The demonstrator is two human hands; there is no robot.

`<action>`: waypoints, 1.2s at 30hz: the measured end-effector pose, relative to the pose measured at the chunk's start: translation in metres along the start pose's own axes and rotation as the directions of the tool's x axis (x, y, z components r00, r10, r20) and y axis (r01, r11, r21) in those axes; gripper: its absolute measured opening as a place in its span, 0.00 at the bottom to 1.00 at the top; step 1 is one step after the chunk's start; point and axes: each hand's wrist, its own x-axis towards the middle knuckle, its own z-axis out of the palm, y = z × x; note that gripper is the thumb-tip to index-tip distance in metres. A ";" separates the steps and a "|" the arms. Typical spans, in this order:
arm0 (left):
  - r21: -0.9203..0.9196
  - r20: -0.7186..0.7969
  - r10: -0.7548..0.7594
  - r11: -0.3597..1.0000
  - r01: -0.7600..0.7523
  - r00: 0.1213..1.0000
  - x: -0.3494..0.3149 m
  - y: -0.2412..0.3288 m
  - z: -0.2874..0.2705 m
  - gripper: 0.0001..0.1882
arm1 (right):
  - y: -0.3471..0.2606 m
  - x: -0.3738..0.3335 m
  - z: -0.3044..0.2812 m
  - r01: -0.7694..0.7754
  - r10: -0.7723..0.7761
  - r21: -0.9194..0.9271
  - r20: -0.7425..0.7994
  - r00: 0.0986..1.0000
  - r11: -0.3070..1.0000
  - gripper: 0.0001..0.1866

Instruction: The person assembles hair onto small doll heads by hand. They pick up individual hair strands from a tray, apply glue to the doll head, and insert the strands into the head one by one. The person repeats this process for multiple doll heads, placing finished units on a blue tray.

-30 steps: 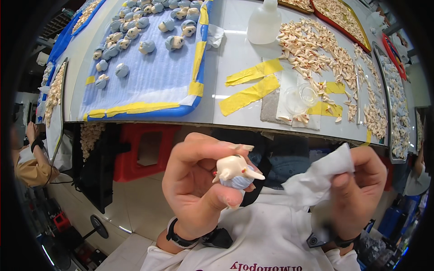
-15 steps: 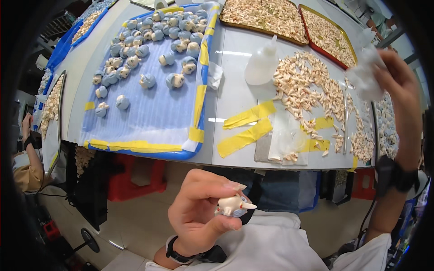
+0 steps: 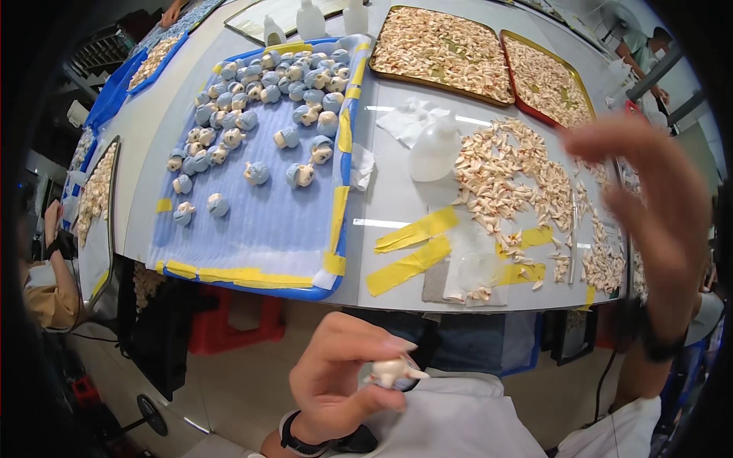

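Observation:
Between the thumb and fingers of my left hand point(image 3: 340, 374) is a small cream doll head point(image 3: 392, 373) with a pointed ear sticking out to the right and bluish colour underneath. My right hand point(image 3: 645, 206), smeared by motion, is raised over the right part of the table, its thumb and fingers apart and nothing visible in them. Below and left of it spreads a loose pile of small pointed cream pieces point(image 3: 496, 172). A translucent squeeze bottle point(image 3: 434, 156) stands left of this pile, with a crumpled white tissue point(image 3: 408, 120) behind it.
A blue-rimmed tray point(image 3: 252, 281) at left holds many blue-haired doll heads. Two trays point(image 3: 450, 86) of pointed pieces lie at the back. Yellow tape strips point(image 3: 416, 230) and a clear dish point(image 3: 477, 269) are near the front edge. Other people sit left and far right.
My right hand held something white and crumpled; now it holds none, and a white tissue lies behind the bottle. My left hand keeps the doll head. The view has tilted up slightly.

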 end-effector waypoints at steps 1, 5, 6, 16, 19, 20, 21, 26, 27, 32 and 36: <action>-0.036 0.097 -0.004 0.999 0.008 0.995 0.001 0.000 0.000 0.22 | -0.015 -0.015 0.002 0.034 -0.035 0.018 0.064 0.997 0.999 0.17; -0.264 0.292 -0.024 0.959 0.104 0.956 0.010 -0.003 0.025 0.33 | -0.040 -0.052 0.071 0.379 -0.345 0.213 -0.182 0.921 0.900 0.16; -0.217 0.279 -0.090 0.964 0.154 0.956 0.008 0.000 0.029 0.33 | -0.042 -0.061 0.081 0.392 -0.347 0.152 -0.254 0.903 0.907 0.15; 0.367 0.598 -0.097 0.916 -0.164 0.796 0.022 0.009 0.024 0.30 | 0.038 -0.172 0.001 -0.535 0.442 -0.037 -0.519 0.732 0.844 0.13; 0.440 0.188 -0.085 0.898 -0.007 0.979 0.028 0.028 0.006 0.22 | 0.115 -0.234 -0.040 -0.741 0.622 -0.163 -0.444 0.645 0.652 0.11; 0.465 0.165 -0.023 0.884 -0.057 0.986 0.036 0.030 -0.011 0.20 | 0.125 -0.241 -0.043 -0.764 0.646 -0.198 -0.429 0.631 0.615 0.12; 0.579 0.097 0.025 0.811 -0.077 0.995 0.041 0.039 -0.018 0.18 | 0.135 -0.242 -0.041 -0.777 0.668 -0.226 -0.406 0.623 0.588 0.12; 0.799 0.017 0.098 0.597 -0.072 0.995 0.062 0.075 -0.088 0.11 | 0.155 -0.228 -0.053 -0.781 0.700 -0.317 -0.347 0.624 0.539 0.16; 0.827 0.027 0.085 0.558 -0.069 0.996 0.068 0.080 -0.103 0.12 | 0.160 -0.228 -0.054 -0.768 0.692 -0.330 -0.335 0.639 0.550 0.17; 0.896 0.072 0.003 0.438 -0.066 0.997 0.121 0.103 -0.175 0.14 | 0.186 -0.237 -0.060 -0.675 0.632 -0.249 -0.238 0.738 0.694 0.20; 0.867 -0.061 -0.305 0.455 0.201 0.950 0.162 0.103 -0.190 0.18 | 0.164 -0.206 -0.067 -0.685 0.623 -0.296 -0.285 0.728 0.665 0.20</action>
